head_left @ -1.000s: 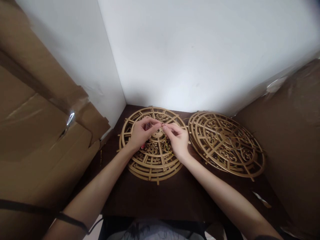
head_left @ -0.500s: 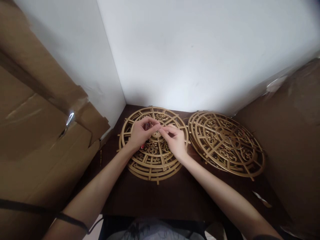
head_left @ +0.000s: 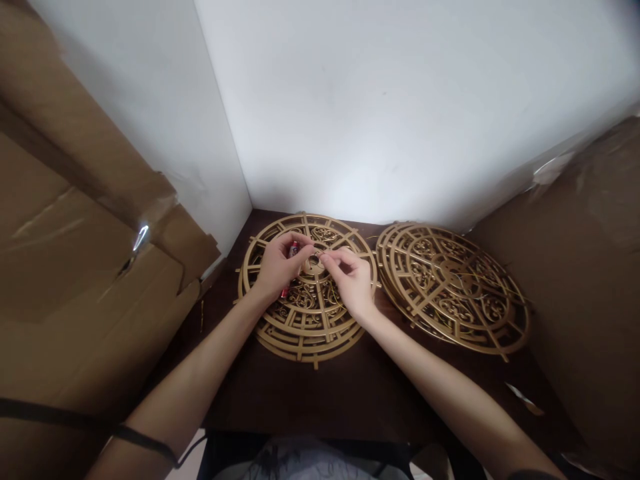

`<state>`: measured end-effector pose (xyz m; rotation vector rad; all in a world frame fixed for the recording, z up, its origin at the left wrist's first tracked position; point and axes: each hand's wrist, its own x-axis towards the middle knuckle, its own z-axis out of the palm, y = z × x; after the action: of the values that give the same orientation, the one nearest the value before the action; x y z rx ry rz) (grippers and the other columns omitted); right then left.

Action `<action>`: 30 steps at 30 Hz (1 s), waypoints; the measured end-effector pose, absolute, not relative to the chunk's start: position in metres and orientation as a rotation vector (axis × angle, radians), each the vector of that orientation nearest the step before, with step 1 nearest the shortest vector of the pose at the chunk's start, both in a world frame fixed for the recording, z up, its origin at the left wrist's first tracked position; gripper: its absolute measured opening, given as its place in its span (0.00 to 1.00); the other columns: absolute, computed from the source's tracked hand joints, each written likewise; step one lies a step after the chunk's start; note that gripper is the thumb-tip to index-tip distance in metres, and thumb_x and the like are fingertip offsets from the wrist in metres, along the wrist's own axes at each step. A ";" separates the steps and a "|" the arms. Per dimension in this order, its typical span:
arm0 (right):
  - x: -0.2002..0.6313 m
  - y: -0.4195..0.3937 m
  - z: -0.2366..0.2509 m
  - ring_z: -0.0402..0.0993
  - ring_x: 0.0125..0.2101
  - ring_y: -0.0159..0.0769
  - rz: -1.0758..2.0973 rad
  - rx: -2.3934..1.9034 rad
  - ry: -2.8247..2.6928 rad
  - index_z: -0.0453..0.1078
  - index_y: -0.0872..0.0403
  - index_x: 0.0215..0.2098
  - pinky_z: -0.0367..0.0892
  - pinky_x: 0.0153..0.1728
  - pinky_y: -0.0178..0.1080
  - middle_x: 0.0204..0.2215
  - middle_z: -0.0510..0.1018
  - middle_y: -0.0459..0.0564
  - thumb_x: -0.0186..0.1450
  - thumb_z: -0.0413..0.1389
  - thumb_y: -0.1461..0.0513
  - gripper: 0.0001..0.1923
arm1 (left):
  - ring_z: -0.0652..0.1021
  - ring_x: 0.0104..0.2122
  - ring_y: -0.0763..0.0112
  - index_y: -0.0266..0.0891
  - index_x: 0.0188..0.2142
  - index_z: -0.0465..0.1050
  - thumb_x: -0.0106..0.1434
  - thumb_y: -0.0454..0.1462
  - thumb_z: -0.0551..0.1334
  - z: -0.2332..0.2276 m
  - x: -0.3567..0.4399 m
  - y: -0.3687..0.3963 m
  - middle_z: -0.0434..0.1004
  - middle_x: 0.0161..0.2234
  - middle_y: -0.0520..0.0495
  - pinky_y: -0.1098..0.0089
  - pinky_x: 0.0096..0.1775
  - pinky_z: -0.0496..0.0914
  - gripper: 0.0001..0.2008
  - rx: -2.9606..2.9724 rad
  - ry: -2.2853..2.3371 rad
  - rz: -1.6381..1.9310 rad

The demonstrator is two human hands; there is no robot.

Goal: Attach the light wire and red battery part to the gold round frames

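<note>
Head view, gold discs (head_left: 323,311) beneath left hand (head_left: 277,267) and right hand (head_left: 357,285) (whether pinching, can't tell)

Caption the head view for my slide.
Left hand, a red object in its curl, and right hand close together over a gold disc stack, a second stack at right.

**Bare Hands Work Close Over Gold Latticework**

A person's left hand (head_left: 277,263) curves over a red object (head_left: 294,249), partly hidden, while the right hand (head_left: 354,283) pinches thumb to finger just beside it, its hold too small to make out. Below lies a stack of round gold lattice panels (head_left: 323,327); a second stack (head_left: 425,303) leans close on the right. A knife (head_left: 524,399) lies nearer the person on the dark table (head_left: 310,400).
</note>
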<state>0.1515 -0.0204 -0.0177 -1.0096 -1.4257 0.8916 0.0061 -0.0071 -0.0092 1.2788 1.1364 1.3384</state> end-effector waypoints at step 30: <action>0.150 -0.023 -0.017 0.60 0.24 0.30 0.764 -1.027 -1.539 0.78 0.53 0.32 0.56 0.26 0.35 0.21 0.65 0.44 0.64 0.54 0.60 0.10 | 0.62 0.13 0.82 0.36 0.33 0.77 0.53 0.40 0.66 -0.010 0.005 -0.008 0.69 0.19 0.54 0.76 0.17 0.56 0.10 1.350 1.166 1.343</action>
<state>0.1504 -0.0233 -0.0166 -1.0269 -1.5387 0.7642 0.0055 -0.0084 -0.0097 1.3500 1.1657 1.3432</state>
